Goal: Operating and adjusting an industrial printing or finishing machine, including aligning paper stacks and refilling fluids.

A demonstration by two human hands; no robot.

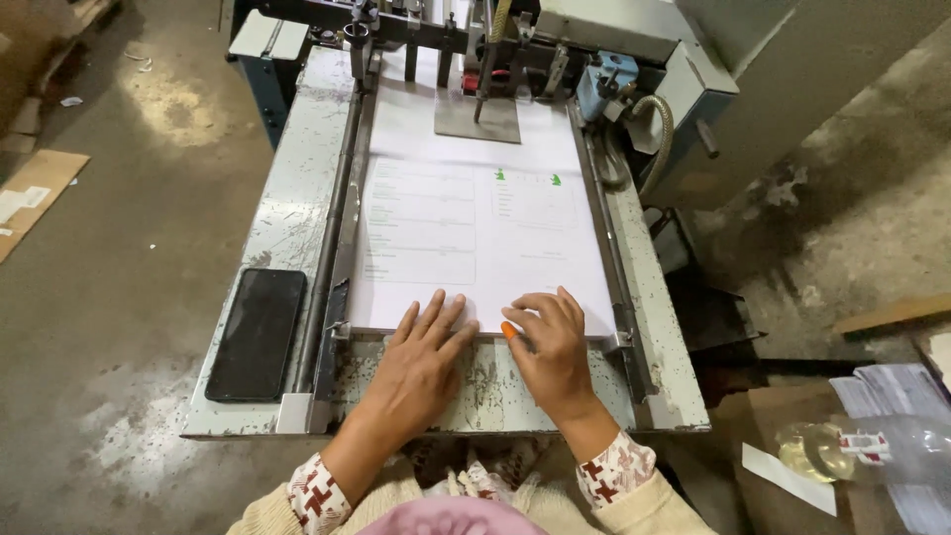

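Fingers of the left hand [421, 362] are lying spread and flat on the near edge of the paper stack [480, 243]; the right hand [550, 347] is pressing beside it, fingers loosely together, an orange thimble [508, 330] on the thumb. The stack is seemingly being squared, calling for even pressure. At nine o'clock a phone [256, 335] is resting; at twelve, the machine head [475, 59] is waiting.

Bare worn metal feed table [287, 213] lies open left of the white printed paper stack [475, 228], save a black phone [257, 334]. Grey side rails [340, 213] flank the stack; the dark clamp mechanism [475, 59] blocks its far end.
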